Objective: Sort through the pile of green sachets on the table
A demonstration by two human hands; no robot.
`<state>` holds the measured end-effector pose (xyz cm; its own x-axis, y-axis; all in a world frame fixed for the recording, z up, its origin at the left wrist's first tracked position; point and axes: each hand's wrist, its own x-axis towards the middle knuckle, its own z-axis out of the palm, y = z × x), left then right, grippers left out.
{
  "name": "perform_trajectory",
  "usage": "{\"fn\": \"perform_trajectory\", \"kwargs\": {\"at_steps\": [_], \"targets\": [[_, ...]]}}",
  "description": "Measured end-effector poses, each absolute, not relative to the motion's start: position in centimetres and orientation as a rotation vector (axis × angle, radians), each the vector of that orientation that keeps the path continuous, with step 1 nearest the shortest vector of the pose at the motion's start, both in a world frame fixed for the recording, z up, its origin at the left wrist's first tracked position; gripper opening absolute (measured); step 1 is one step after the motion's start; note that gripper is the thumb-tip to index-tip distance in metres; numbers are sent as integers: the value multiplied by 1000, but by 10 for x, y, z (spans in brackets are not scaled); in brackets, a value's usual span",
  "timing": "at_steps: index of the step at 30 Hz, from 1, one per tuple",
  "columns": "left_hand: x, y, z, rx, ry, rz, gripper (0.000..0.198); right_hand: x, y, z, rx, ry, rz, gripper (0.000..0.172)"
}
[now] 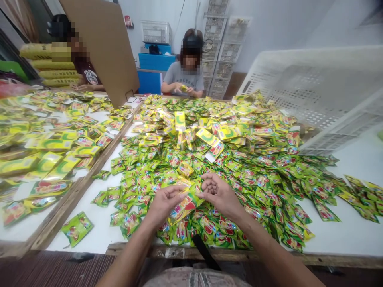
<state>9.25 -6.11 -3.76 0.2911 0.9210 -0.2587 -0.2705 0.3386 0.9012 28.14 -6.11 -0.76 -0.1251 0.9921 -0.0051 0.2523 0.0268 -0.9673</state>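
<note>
My left hand [164,204] and my right hand [219,194] meet over the near edge of a big heap of small green and yellow sachets [239,159]. Between them they hold a small stack of these sachets [186,202], tilted, with a red and yellow print facing up. The left fingers are closed under the stack from the left. My right hand is palm up, its thumb and fingers pinched on the stack's right end. More sachets lie directly beneath both hands.
A white table [344,231] carries the heap. A white plastic crate [314,91] lies tipped at the right. A second table [44,139] at the left holds more sachets. A cardboard sheet [104,44] stands behind; two people sit at the far side.
</note>
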Motion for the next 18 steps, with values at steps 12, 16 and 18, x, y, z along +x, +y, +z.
{"fn": "perform_trajectory", "kwargs": {"at_steps": [12, 16, 18], "targets": [[100, -62, -38, 845, 926, 989, 35, 260, -83, -9, -1304, -1590, 1213, 30], [101, -65, -31, 857, 931, 1022, 39, 253, -79, -13, -1254, -1498, 1288, 37], [97, -68, -26, 961, 954, 987, 44, 250, -75, -16, -1235, -1400, 1296, 37]]}}
